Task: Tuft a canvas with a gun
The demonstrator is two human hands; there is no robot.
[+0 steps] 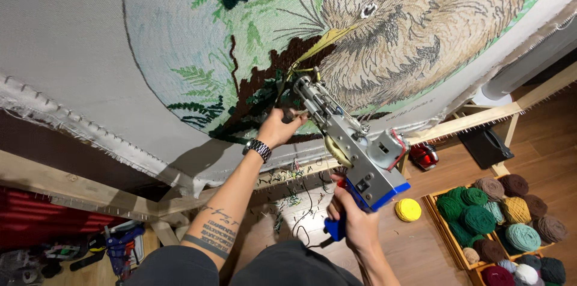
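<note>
A silver and blue tufting gun (351, 150) points its needle tip into stretched canvas (72, 39) printed with a brown bird among green ferns. My left hand (277, 128), with a dark wristband, is closed around the gun's front grip close to the cloth. My right hand (351, 220) is closed around the gun's blue rear handle lower down. Yellow and green yarn runs to the needle. Dark green and brown tufted patches lie beside the needle tip.
The canvas is pinned on a wooden frame (475, 119) with spiked strips. A wooden crate of yarn balls (499, 220) sits on the floor at right, a yellow yarn ball (408, 209) beside it. Yarn scraps litter the floor; tools lie at lower left (120, 244).
</note>
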